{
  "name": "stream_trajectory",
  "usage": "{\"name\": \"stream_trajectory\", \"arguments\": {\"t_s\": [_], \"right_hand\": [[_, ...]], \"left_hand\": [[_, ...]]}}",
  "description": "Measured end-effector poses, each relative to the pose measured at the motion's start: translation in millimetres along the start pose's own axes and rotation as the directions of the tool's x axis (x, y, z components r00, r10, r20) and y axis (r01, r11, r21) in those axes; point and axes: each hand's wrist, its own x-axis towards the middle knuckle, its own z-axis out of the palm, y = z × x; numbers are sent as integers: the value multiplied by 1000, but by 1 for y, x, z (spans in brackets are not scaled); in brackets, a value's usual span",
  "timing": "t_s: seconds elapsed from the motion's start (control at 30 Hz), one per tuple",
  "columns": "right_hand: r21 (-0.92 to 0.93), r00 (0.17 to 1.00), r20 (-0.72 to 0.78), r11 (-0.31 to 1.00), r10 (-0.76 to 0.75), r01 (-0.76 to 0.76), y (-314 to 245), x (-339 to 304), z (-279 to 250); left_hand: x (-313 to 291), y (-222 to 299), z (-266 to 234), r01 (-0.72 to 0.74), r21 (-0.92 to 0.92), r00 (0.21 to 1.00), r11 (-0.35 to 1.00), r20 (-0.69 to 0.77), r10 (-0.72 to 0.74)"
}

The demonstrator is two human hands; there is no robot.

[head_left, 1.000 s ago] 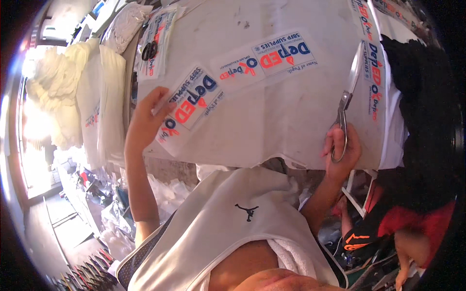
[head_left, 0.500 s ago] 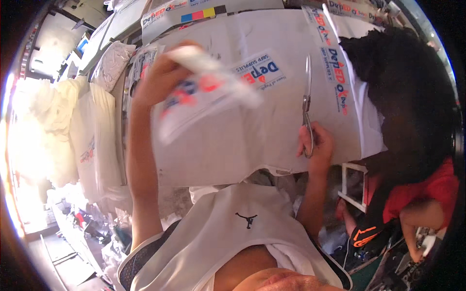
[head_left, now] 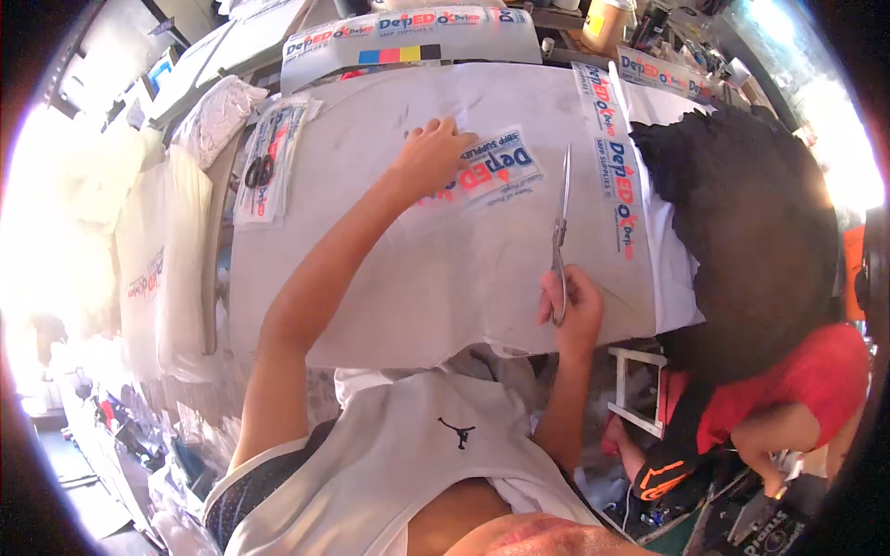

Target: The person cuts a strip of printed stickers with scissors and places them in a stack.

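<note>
My left hand reaches across the table, fingers spread over a printed piece with blue and red lettering. The hand hides the piece's left part. In my right hand, the scissors are gripped by their handles near the table's front edge. Their long blades point away from me and look closed. At the left of the table lies a pile of printed strips, with a black two-looped object like scissor handles on top.
A printed strip runs along the table's right side, beside a large black cloth heap. Another printed sheet with colour blocks lies at the far edge. Pale fabric hangs at left. Someone in red sits at lower right.
My left hand has moved right from the table's left side, and the printed strip it held raised is out of it. Where that strip lies, I cannot tell. My right hand keeps the scissors.
</note>
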Motion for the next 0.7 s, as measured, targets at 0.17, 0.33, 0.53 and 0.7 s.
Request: {"name": "stream_trajectory", "arguments": {"t_s": [0.17,0.33,0.53,0.7], "right_hand": [[-57,1000,-21,998,-20,19,-1,0,4],[-100,999,-12,994,-41,40,0,2,4],[-70,998,-56,997,-27,23,-1,2,6],[-130,998,-59,991,-17,9,1,2,5]], "left_hand": [[-13,5,27,-39,212,998,976,-38,48],[-11,-4,32,-14,79,995,997,-97,21],[2,-26,6,130,-246,950,961,309,-50],[-23,-30,-44,10,-348,999,937,49,7]]}}
